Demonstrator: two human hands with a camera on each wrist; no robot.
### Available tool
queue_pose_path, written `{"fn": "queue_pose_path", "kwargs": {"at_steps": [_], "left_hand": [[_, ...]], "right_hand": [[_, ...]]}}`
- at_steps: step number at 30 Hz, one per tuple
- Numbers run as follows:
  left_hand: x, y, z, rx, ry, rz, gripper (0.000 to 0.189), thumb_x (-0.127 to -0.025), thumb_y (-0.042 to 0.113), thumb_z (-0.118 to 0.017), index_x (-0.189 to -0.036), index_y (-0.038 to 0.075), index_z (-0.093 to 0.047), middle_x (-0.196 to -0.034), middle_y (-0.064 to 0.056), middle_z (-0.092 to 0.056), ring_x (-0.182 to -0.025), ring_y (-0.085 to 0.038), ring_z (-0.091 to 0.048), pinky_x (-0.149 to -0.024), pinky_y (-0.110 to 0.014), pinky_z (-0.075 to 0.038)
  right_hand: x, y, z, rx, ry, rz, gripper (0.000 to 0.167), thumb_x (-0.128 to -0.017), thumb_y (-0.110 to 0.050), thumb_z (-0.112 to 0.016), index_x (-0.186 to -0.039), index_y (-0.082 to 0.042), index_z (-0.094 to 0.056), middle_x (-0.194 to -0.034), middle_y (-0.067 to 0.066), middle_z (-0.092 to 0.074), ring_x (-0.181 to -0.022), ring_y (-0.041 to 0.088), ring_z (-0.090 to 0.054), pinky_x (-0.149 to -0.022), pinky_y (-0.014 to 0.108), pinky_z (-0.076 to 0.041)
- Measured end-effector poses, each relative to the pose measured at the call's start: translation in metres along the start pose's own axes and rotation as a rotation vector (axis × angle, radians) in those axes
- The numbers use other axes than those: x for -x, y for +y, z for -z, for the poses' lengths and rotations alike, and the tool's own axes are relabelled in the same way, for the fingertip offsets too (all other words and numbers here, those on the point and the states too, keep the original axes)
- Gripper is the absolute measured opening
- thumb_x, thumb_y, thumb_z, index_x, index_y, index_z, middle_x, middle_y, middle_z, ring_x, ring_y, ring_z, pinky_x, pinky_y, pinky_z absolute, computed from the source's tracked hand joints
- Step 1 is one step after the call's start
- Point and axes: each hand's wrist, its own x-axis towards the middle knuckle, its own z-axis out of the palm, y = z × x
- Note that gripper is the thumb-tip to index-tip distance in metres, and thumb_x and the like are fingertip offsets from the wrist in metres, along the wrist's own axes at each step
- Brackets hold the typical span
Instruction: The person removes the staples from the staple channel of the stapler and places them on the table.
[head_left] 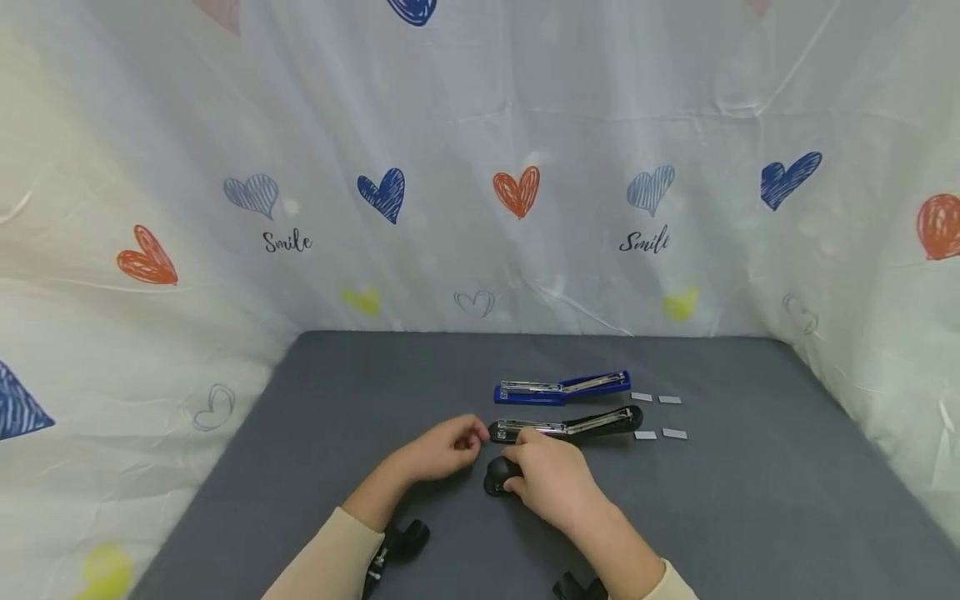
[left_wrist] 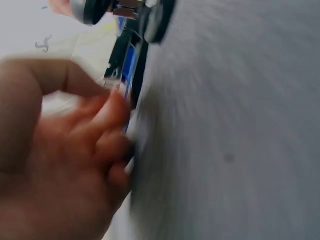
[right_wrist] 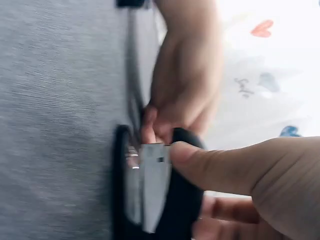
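My right hand (head_left: 551,475) grips a black stapler (head_left: 501,472) near the front of the group. In the right wrist view its thumb (right_wrist: 185,155) presses on the black upper part (right_wrist: 186,200), with the metal magazine (right_wrist: 154,185) showing between the two halves. My left hand (head_left: 447,447) hovers just left of it, fingers loosely curled, near the end of another black stapler (head_left: 600,422) that lies opened out. The left wrist view is blurred; nothing plainly shows in the left fingers (left_wrist: 107,120).
A blue stapler (head_left: 525,393) lies opened out behind the black one. Several small pale strips (head_left: 670,400), seemingly staples, lie to their right in pairs. All rest on a grey table (head_left: 712,517). A white curtain (head_left: 450,108) with printed hearts hangs behind.
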Motion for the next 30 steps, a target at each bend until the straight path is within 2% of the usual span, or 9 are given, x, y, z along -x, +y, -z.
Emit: {"fn": "queue_pose_path", "kwargs": {"at_steps": [2, 4, 6, 8, 10, 12, 19, 26, 30], "left_hand": [[0.013, 0.007, -0.002, 0.001, -0.092, 0.015, 0.033, -0.096, 0.006, -0.064, -0.129, 0.003, -0.059, -0.091, 0.0, -0.059, -0.072, -0.01, -0.05, -0.068, -0.028, -0.042], [0.022, 0.013, -0.008, -0.048, -0.13, 0.016, 0.038, -0.094, 0.017, -0.074, -0.129, 0.008, -0.062, -0.09, 0.002, -0.059, -0.074, -0.009, -0.05, -0.068, -0.027, -0.041], [0.026, 0.018, -0.016, -0.141, -0.094, 0.0, 0.035, -0.091, 0.029, -0.08, -0.12, 0.016, -0.066, -0.086, 0.006, -0.057, -0.071, -0.008, -0.048, -0.065, -0.026, -0.04], [0.026, 0.02, -0.026, -0.242, -0.025, -0.019, 0.023, -0.09, 0.036, -0.081, -0.103, 0.022, -0.068, -0.08, 0.009, -0.053, -0.068, -0.005, -0.046, -0.063, -0.026, -0.038], [0.024, 0.021, -0.033, -0.308, 0.05, -0.025, 0.021, -0.091, 0.035, -0.08, -0.087, 0.024, -0.062, -0.076, 0.012, -0.05, -0.066, -0.004, -0.044, -0.061, -0.025, -0.037], [0.022, 0.022, -0.037, -0.324, 0.1, -0.015, 0.023, -0.092, 0.03, -0.079, -0.08, 0.025, -0.059, -0.073, 0.011, -0.048, -0.063, -0.004, -0.043, -0.06, -0.026, -0.036], [0.022, 0.022, -0.041, -0.33, 0.128, 0.035, 0.021, -0.086, 0.035, -0.085, -0.087, 0.024, -0.067, -0.073, 0.009, -0.049, -0.062, -0.005, -0.041, -0.06, -0.025, -0.035], [0.02, 0.02, -0.039, -0.334, 0.136, 0.012, 0.027, -0.086, 0.031, -0.085, -0.075, 0.024, -0.061, -0.072, 0.008, -0.046, -0.061, -0.005, -0.038, -0.058, -0.025, -0.032], [0.02, 0.019, -0.039, -0.342, 0.122, 0.007, 0.016, -0.086, 0.03, -0.085, -0.092, 0.02, -0.076, -0.075, 0.01, -0.048, -0.063, -0.005, -0.041, -0.059, -0.025, -0.035]], "right_hand": [[0.006, 0.001, -0.006, -0.023, 0.04, 0.008, 0.038, -0.081, -0.025, -0.089, -0.114, -0.01, -0.079, -0.093, -0.003, -0.058, -0.075, 0.01, -0.061, -0.065, 0.031, -0.052], [0.009, 0.003, -0.011, -0.045, 0.068, 0.02, 0.039, -0.081, -0.025, -0.089, -0.115, -0.01, -0.079, -0.095, -0.003, -0.058, -0.077, 0.011, -0.062, -0.067, 0.031, -0.053], [0.012, 0.004, -0.013, -0.058, 0.092, 0.028, 0.04, -0.082, -0.025, -0.089, -0.116, -0.009, -0.078, -0.096, -0.003, -0.057, -0.079, 0.011, -0.062, -0.068, 0.032, -0.054], [0.013, 0.006, -0.015, -0.06, 0.117, 0.033, 0.04, -0.081, -0.025, -0.089, -0.115, -0.008, -0.078, -0.097, -0.003, -0.058, -0.079, 0.011, -0.062, -0.068, 0.031, -0.054], [0.013, 0.007, -0.017, -0.061, 0.139, 0.04, 0.039, -0.08, -0.024, -0.089, -0.114, -0.008, -0.078, -0.096, -0.003, -0.058, -0.077, 0.01, -0.06, -0.067, 0.03, -0.053], [0.012, 0.009, -0.019, -0.063, 0.158, 0.05, 0.038, -0.079, -0.023, -0.09, -0.112, -0.008, -0.078, -0.096, -0.003, -0.058, -0.076, 0.01, -0.06, -0.067, 0.03, -0.053], [0.01, 0.011, -0.023, -0.08, 0.183, 0.072, 0.031, -0.078, -0.023, -0.09, -0.104, -0.011, -0.076, -0.095, -0.004, -0.059, -0.079, 0.012, -0.063, -0.071, 0.033, -0.055], [0.009, 0.016, -0.015, -0.169, 0.163, 0.017, 0.03, -0.081, -0.025, -0.089, -0.104, -0.014, -0.074, -0.1, -0.004, -0.062, -0.087, 0.013, -0.066, -0.079, 0.035, -0.056], [0.011, 0.021, -0.002, -0.228, 0.131, -0.041, 0.032, -0.083, -0.028, -0.087, -0.108, -0.017, -0.071, -0.102, -0.008, -0.062, -0.089, 0.013, -0.066, -0.079, 0.035, -0.054]]}}
